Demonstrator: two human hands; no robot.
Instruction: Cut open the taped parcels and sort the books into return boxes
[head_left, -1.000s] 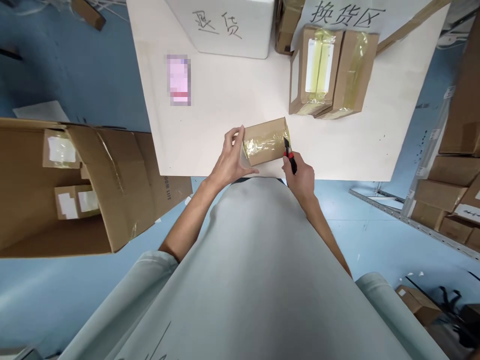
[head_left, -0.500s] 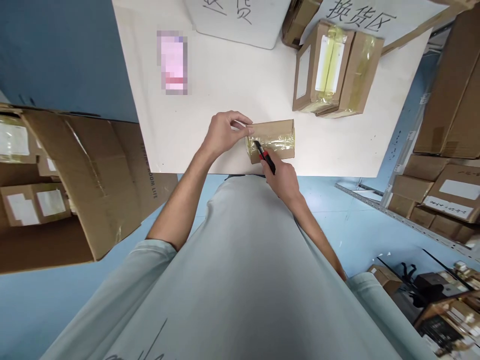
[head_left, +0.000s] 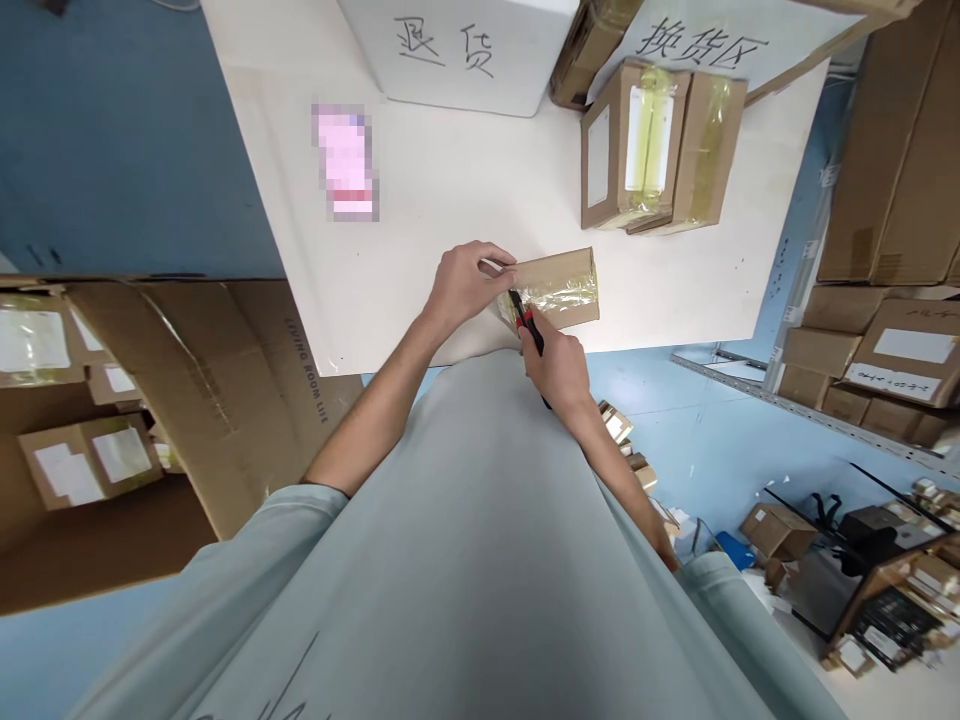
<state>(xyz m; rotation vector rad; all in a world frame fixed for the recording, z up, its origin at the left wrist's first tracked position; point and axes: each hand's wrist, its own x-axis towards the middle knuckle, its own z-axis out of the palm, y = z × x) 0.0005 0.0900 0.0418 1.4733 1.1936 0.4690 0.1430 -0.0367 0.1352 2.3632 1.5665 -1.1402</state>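
Note:
A small cardboard box with shiny clear tape across its top lies near the front edge of the white table. My left hand grips the box at its left end, thumb and fingers closed on the corner. In my right hand is a black and red utility knife, the fingers wrapped round its handle. Its tip is at the taped left end of the box, close to my left fingertips. Whether the blade is in the tape I cannot tell.
Two taped cardboard boxes stand at the back right, beside a white bin with handwriting. A pixelated pink item lies at the left. On the floor at left is a large open carton; shelves of boxes stand at right.
The knife tip has moved to the left end of the box, nearer my left fingers. The box now lies slightly more tilted, and the whole view has shifted.

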